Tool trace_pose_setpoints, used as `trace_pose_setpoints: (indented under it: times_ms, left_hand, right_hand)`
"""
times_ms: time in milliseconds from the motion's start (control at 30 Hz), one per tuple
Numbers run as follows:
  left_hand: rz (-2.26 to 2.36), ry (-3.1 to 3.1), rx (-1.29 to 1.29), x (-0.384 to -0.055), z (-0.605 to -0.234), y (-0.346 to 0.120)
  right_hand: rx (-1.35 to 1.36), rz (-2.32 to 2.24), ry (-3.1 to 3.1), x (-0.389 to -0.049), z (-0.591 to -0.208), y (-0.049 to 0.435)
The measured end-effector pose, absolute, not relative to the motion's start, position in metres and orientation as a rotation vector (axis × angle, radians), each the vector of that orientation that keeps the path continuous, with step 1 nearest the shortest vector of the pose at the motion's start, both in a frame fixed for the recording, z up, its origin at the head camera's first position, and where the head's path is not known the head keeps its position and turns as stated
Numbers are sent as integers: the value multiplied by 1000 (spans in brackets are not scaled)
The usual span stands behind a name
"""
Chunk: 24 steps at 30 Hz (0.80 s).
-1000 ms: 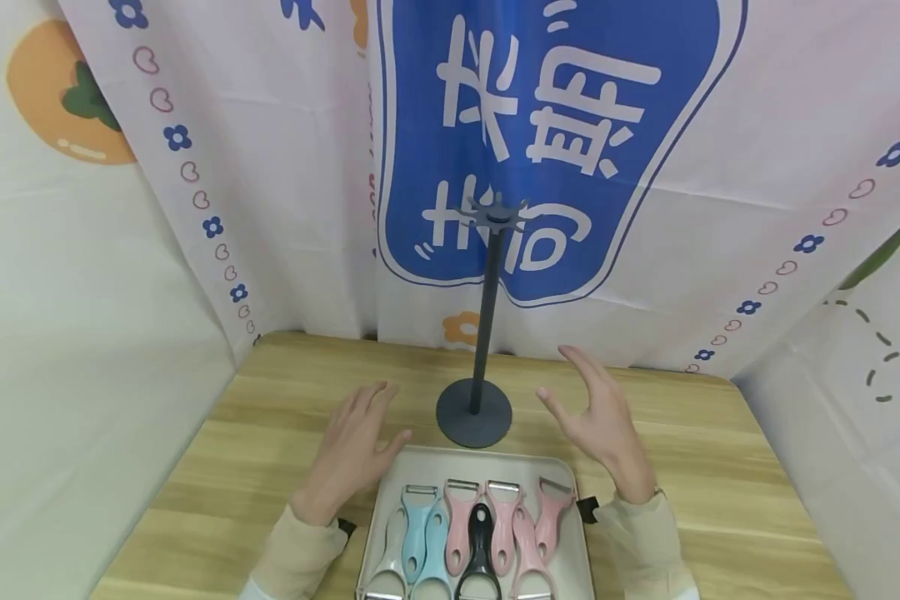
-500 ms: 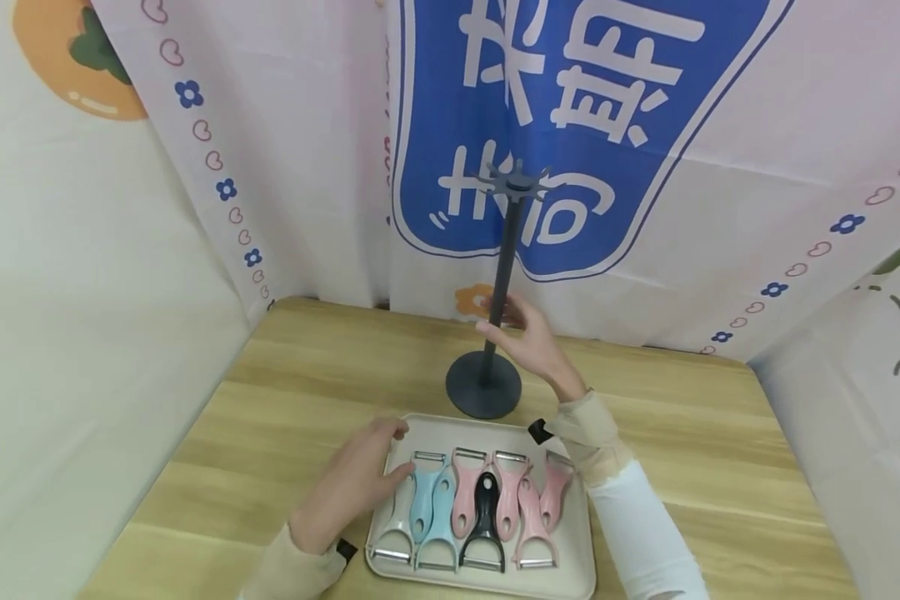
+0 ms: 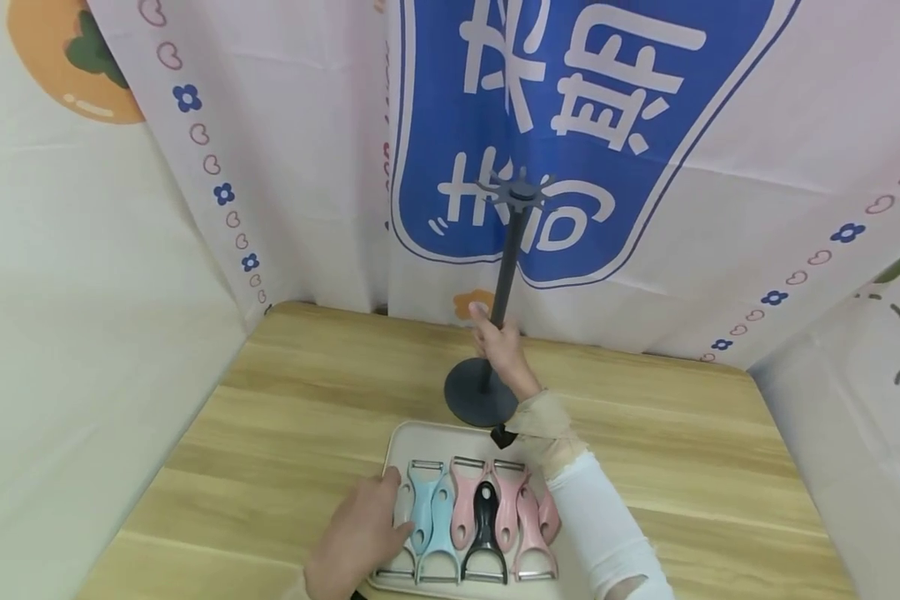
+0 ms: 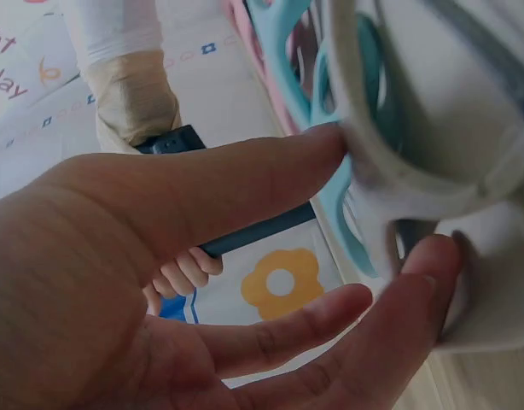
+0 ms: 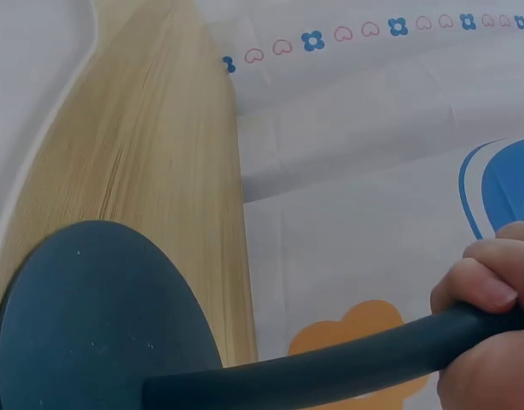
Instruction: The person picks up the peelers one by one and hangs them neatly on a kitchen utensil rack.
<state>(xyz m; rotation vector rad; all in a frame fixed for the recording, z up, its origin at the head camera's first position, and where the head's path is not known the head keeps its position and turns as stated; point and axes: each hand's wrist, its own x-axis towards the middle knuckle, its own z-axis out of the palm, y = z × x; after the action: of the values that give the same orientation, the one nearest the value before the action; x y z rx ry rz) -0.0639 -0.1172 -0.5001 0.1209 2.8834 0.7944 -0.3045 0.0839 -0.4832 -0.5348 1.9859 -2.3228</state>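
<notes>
My right hand (image 3: 504, 346) wraps its fingers round the dark pole of an upright stand (image 3: 507, 267), which has a round base and a ring of hooks on top. In the right wrist view the curled fingers circle the pole (image 5: 330, 363). At the left side of a pale tray (image 3: 450, 430), my left hand (image 3: 360, 533) reaches over the rim. Up close in the left wrist view, its thumb and forefinger pinch a white peeler (image 4: 407, 184), partly hidden by the hand in the head view. Beside it lie light blue peelers (image 3: 441, 533), a black peeler (image 3: 486, 521) and several pink peelers (image 3: 468, 500).
The tray sits on a wood-grain table (image 3: 292, 400), just in front of the stand's base (image 3: 471, 396). Behind the table hangs a white cloth with a blue printed sign (image 3: 450, 108). My right forearm (image 3: 600, 517) crosses the tray's right side.
My right hand has moved left from beside the stand and now grips its pole. My left hand has come down over the tray's left side to the white peeler. The head view has shifted slightly.
</notes>
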Motion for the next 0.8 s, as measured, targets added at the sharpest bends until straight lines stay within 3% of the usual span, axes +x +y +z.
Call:
trace_pose_setpoints:
  times_ms: [433,800]
  left_hand:
    - [780,2803,-172,-65,-503,-101]
    - [669,2896,-183,-65,-506,-98]
  right_hand:
    - [-562,-2364,2020,-303,-484,81]
    - [-578,-2376,2001,-304,-486,80]
